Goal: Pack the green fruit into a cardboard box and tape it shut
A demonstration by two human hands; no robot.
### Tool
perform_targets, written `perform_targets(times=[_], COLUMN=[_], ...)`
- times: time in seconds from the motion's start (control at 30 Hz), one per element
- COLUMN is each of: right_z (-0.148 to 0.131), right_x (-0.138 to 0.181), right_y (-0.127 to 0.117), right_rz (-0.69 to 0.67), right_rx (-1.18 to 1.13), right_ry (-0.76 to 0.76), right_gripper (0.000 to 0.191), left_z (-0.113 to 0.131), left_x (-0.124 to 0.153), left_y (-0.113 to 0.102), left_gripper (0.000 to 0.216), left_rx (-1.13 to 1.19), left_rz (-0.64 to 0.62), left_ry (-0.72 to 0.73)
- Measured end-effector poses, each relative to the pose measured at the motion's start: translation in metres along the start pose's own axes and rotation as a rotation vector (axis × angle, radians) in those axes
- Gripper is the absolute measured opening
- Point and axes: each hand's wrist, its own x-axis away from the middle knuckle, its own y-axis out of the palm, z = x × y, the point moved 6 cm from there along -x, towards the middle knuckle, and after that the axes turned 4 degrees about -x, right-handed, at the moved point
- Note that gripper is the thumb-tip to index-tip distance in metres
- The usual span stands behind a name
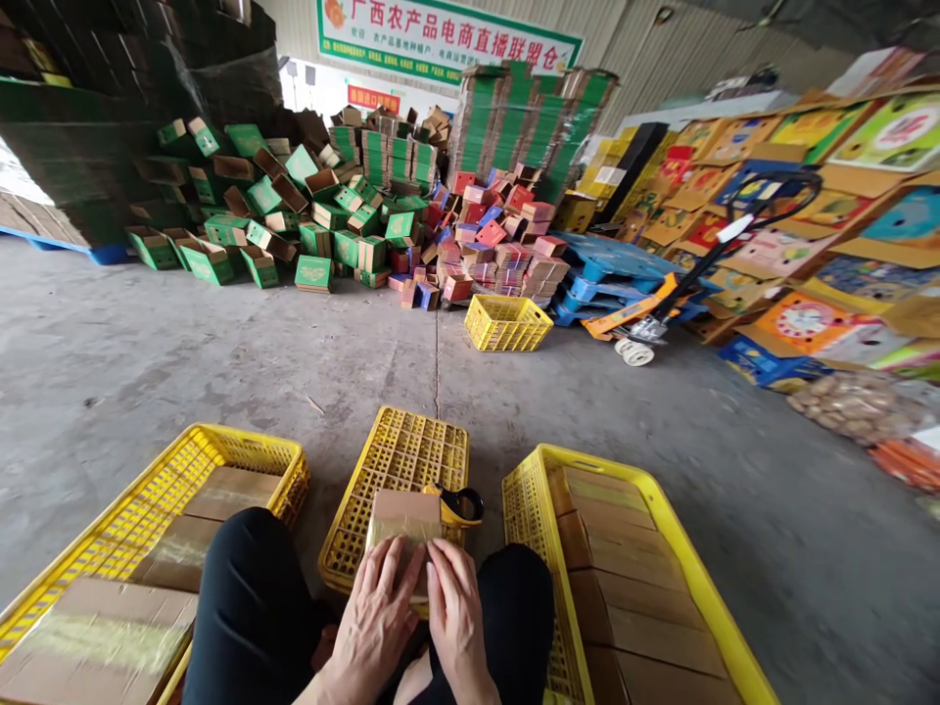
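Note:
A small brown cardboard box [403, 505] with a band of yellowish tape across its top rests on an upturned yellow plastic crate [400, 431] between my knees. My left hand [376, 612] lies on top of the box with its fingers stretched out over the tape. Beside it, my right hand [453, 607] touches the near right part of the box, fingers extended. Both hands cover the near side of the box. Just right of the box, a yellow-and-black tape dispenser [461, 505] lies on the crate.
A yellow crate [198, 436] with taped boxes [103, 627] stands at my left. Another crate [540, 460], packed with boxes [624, 558], stands at my right. Farther off are a yellow crate [506, 323], green cartons [315, 274], blue pallets [609, 259], a pallet jack [646, 313] and stacked fruit cartons [800, 323].

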Motion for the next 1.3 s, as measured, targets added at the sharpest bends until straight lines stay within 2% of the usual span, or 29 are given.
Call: perform_targets(times=[0.17,0.33,0.63,0.8,1.0,1.13,1.3], right_z=[0.007,0.012,0.012,-0.001,-0.013,-0.010,0.001], right_x=[-0.030,-0.040,-0.024,-0.016,0.011,0.029,0.013], right_y=[0.008,0.017,0.019,0.012,0.007,0.007,0.013], right_rz=[-0.009,0.003,-0.037,-0.076,-0.080,-0.053,-0.057], right_rx=[0.019,0.039,0.035,0.028,0.034,0.028,0.011], right_ry=[0.005,0.019,0.068,0.052,0.052,0.086,0.113], right_gripper=[0.036,0.036,0.041,0.044,0.051,0.050,0.049], left_z=[0.003,-0.002,-0.007,-0.015,-0.015,-0.014,-0.014], left_x=[-0.005,-0.015,-0.028,-0.032,-0.027,-0.025,-0.031], left_y=[-0.001,0.005,0.014,0.021,0.018,0.015,0.011], left_gripper=[0.076,0.079,0.071,0.091,0.085,0.088,0.099], left_rx=[-0.022,-0.003,0.025,0.030,-0.040,-0.050,-0.027], left_rz=[0.026,0.001,-0.006,-0.077,0.006,0.011,-0.003], left_ry=[0.014,-0.006,0.061,0.052,0.103,0.132,0.163])
